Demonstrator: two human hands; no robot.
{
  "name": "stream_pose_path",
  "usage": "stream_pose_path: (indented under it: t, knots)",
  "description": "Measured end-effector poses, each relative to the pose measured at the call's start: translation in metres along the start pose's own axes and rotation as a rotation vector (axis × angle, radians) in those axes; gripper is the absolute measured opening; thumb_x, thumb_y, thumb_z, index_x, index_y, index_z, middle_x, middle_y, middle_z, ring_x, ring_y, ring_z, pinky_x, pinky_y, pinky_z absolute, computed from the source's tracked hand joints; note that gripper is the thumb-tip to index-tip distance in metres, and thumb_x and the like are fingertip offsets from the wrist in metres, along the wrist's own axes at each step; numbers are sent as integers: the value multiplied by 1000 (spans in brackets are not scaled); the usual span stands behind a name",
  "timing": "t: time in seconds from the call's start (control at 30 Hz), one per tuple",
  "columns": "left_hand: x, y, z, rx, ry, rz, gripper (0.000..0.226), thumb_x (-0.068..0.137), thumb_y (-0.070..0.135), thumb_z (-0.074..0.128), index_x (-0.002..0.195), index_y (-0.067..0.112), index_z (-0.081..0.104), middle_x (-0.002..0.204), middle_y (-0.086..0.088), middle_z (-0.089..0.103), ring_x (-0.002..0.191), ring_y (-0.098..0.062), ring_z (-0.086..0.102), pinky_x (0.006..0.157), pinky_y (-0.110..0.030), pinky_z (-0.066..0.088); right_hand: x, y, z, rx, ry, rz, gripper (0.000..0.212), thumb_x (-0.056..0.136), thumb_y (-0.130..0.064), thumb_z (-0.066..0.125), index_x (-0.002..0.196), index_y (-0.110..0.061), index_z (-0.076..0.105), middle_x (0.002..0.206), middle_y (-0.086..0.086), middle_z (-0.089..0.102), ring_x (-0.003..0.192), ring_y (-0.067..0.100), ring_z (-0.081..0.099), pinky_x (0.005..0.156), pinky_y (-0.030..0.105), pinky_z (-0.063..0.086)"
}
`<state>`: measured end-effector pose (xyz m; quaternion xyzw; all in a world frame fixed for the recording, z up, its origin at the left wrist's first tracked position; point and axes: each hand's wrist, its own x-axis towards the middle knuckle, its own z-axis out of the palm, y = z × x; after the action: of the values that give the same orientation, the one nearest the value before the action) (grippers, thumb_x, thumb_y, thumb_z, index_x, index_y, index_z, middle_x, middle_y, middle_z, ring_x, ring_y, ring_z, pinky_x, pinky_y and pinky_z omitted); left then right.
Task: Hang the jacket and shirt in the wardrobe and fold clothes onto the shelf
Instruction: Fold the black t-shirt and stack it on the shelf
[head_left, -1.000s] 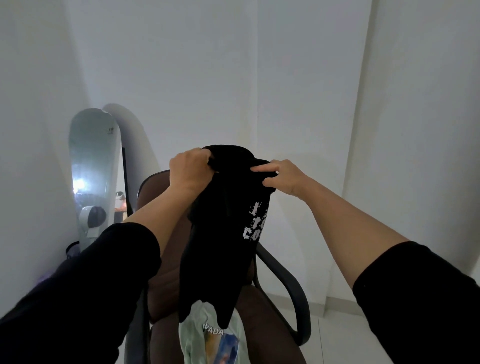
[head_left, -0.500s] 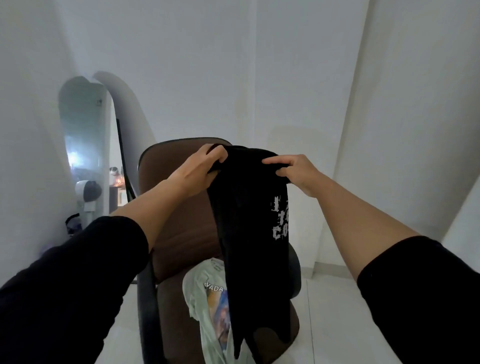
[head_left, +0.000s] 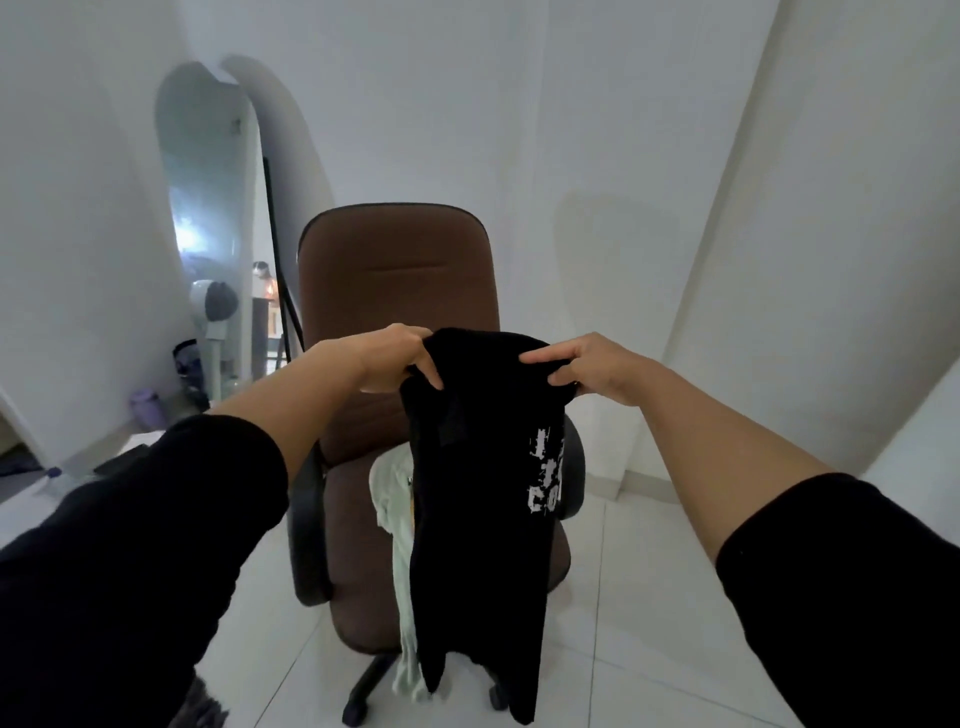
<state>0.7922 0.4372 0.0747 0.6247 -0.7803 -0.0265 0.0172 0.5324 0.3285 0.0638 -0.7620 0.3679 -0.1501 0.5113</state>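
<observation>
Two hands — a left hand (head_left: 387, 358) and a right hand (head_left: 597, 366). Two pieces of clothing — one black shirt (head_left: 483, 499) and one pale green shirt (head_left: 397, 499). One brown chair (head_left: 397, 270). One tall mirror (head_left: 208, 208).

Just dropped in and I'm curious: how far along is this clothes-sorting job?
Nothing here shows as finished: no wardrobe or shelf is in view. In hand: the left hand and right hand pinch the top of a black printed garment, which hangs in front of the brown office chair. Left: that garment is not yet folded, and a pale green shirt lies draped over the chair seat.
</observation>
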Motion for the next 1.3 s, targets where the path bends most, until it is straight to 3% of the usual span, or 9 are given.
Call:
stream_pose_path:
  t: [0.13, 0.33, 0.43, 0.57, 0.7, 0.93, 1.07, 1.17, 1.3]
  knots:
    - [10, -7, 30, 41, -53, -41, 51, 89, -8, 47, 124, 25, 63, 129, -5, 45, 121, -28, 46, 106, -31, 36, 11, 16, 10, -70, 12, 30, 50, 88, 15, 46, 120, -18, 65, 113, 3, 64, 92, 13, 65, 72, 18, 56]
    - [64, -51, 68, 62, -52, -43, 54, 85, -7, 51, 122, 29, 63, 124, -3, 47, 112, -30, 52, 96, -38, 45, 80, 47, 2, -238, 84, 50, 51, 86, 8, 50, 114, -31, 69, 124, 3, 62, 105, 19, 63, 98, 34, 50]
    - [107, -80, 83, 58, -38, -83, 60, 83, -13, 46, 125, 27, 62, 128, -4, 47, 115, -30, 51, 98, -38, 44, 130, 61, -3, -260, 135, 67, 50, 86, 7, 51, 115, -31, 68, 131, 3, 58, 107, 16, 59, 96, 25, 48]
    - [178, -133, 102, 57, -26, -87, 53, 84, -8, 47, 125, 22, 62, 128, -7, 50, 115, -31, 52, 97, -37, 43, 213, 79, -11, -306, 229, 91, 52, 85, 8, 47, 118, -26, 67, 133, 4, 58, 117, 17, 55, 91, 15, 40]
    - [246, -187, 132, 32, -46, -96, 40, 87, 1, 48, 122, 14, 61, 126, -9, 53, 111, -33, 55, 89, -35, 44, 298, 99, -12, -332, 315, 159, 53, 85, 8, 44, 116, -26, 68, 131, 6, 60, 112, 22, 59, 97, 24, 46]
    - [319, -243, 190, -13, -147, -211, 43, 90, 0, 44, 129, 12, 56, 146, -9, 34, 119, -35, 49, 101, -41, 41, 387, 149, 0, -276, 260, 216, 45, 90, -1, 46, 126, -24, 61, 122, 5, 64, 66, 14, 57, 64, 6, 43]
    - [315, -249, 238, -75, -211, -231, 39, 92, 6, 43, 130, 7, 55, 155, -8, 20, 127, -30, 44, 104, -37, 38, 399, 189, 20, -229, 174, 274, 43, 93, -6, 48, 132, -22, 56, 131, 2, 56, 70, 7, 55, 59, 6, 39]
    - [295, -235, 283, -80, -272, -212, 39, 97, 11, 38, 134, 7, 49, 156, -5, 20, 140, -25, 27, 110, -32, 28, 390, 231, 44, -244, 80, 283, 41, 94, -9, 51, 133, -19, 55, 138, 3, 52, 97, 14, 61, 73, 9, 39]
    - [250, -203, 350, -116, -367, -189, 41, 99, 17, 36, 138, 12, 46, 157, -1, 16, 145, -18, 16, 113, -28, 24, 359, 290, 78, -377, -121, 368, 39, 95, -21, 53, 134, -27, 54, 151, 6, 36, 137, 25, 36, 104, 25, 32]
